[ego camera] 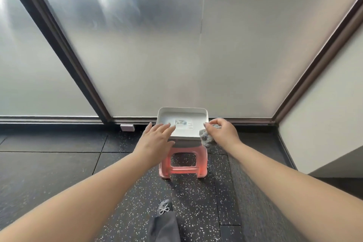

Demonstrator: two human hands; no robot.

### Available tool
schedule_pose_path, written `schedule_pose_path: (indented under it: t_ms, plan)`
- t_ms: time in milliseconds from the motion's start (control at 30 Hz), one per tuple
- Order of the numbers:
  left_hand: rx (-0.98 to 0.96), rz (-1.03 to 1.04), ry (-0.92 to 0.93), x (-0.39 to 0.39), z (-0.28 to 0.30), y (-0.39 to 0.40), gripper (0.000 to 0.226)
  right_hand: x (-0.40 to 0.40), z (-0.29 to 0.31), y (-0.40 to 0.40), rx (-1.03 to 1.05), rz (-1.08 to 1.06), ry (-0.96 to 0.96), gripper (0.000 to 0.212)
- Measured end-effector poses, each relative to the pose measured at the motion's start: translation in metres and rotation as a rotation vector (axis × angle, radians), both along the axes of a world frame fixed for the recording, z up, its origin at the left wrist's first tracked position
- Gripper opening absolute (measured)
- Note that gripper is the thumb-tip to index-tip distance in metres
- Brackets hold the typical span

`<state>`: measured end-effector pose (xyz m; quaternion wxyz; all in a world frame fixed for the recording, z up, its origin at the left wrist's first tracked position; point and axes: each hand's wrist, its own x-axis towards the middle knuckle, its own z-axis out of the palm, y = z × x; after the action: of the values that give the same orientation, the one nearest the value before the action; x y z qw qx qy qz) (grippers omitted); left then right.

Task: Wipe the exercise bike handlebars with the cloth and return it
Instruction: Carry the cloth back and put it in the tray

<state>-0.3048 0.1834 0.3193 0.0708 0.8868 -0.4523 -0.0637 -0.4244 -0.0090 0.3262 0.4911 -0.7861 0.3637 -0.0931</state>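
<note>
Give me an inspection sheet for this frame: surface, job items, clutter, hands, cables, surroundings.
Surface: dark speckled rubber floor tiles; a pink stool stands on them.
Job's things: white tray sits on the stool, holding only a label; grey cloth is bunched beside the tray's right edge, not in it. Exercise bike: nothing seen.
Clutter: small pale block on the floor by the window track.
Grippers: left hand open, fingers spread over the tray's left rim; right hand closed on the cloth.
Cables: nothing seen.
Surroundings: frosted glass panels in dark frames ahead, pale wall on the right, a shoe at the bottom.
</note>
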Motion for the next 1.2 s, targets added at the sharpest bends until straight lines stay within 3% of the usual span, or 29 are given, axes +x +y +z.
schedule_pose_path:
  t_ms: [167,333,467,567,633,733,900,1033,1200]
  plan:
    - [-0.263,-0.120,0.113,0.061,0.004,-0.045,0.036,0.075,-0.005,-0.027,0.142,-0.048,-0.067,0.032]
    - [-0.459,-0.058,0.392,0.118,0.005,-0.092,0.021,0.147,-0.007,-0.044,0.440,-0.090,-0.161,0.069]
    - [-0.543,0.211,0.712,0.157,-0.005,-0.122,0.029,0.185,-0.008,-0.055,0.686,-0.158,-0.282,0.029]
    - [-0.553,0.318,0.970,0.182,-0.019,-0.138,0.040,0.204,-0.020,-0.066,0.787,-0.154,-0.336,0.019]
    - [-0.498,0.340,1.048,0.197,-0.027,-0.147,0.039,0.214,-0.030,-0.075,0.789,-0.124,-0.319,0.022]
    - [-0.394,0.323,1.017,0.216,-0.043,-0.159,0.018,0.226,-0.050,-0.093,0.768,-0.014,-0.238,0.033]
    - [-0.413,0.417,1.151,0.245,-0.075,-0.185,0.020,0.242,-0.084,-0.122,0.693,0.160,-0.051,0.051]
    - [-0.458,0.518,1.280,0.264,-0.106,-0.209,0.017,0.255,-0.120,-0.145,0.568,0.196,0.069,0.042]
    - [-0.446,0.639,1.249,0.278,-0.162,-0.239,0.020,0.270,-0.185,-0.164,0.355,0.177,0.176,0.028]
